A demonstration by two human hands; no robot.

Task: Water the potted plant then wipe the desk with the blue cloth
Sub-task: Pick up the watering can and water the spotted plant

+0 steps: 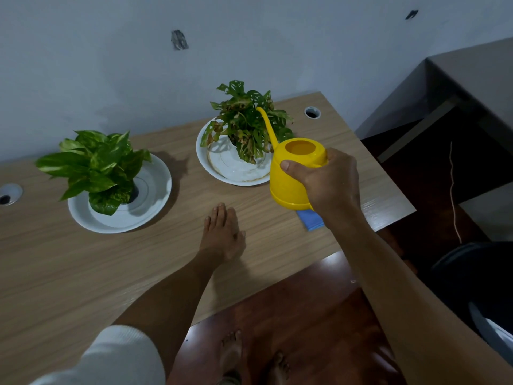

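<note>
My right hand [330, 182] grips a yellow watering can [291, 173] held above the desk, its thin spout reaching up into the leaves of the right potted plant [247, 120]. That plant stands on a white plate [236, 168]. A second potted plant [97, 165] with broad green leaves stands on its own white plate [155, 201] at the left. The blue cloth [311, 219] lies on the desk [111, 273] under the can and my wrist, mostly hidden. My left hand [222, 232] rests flat on the desk, fingers together, holding nothing.
Two round cable holes sit in the desk, one at far left [9, 193] and one at back right [312, 112]. A grey wall runs behind the desk. Right of the desk is a dark gap, a grey unit [472, 79] and a hanging cord [454, 195]. Bare feet stand on the red-brown floor.
</note>
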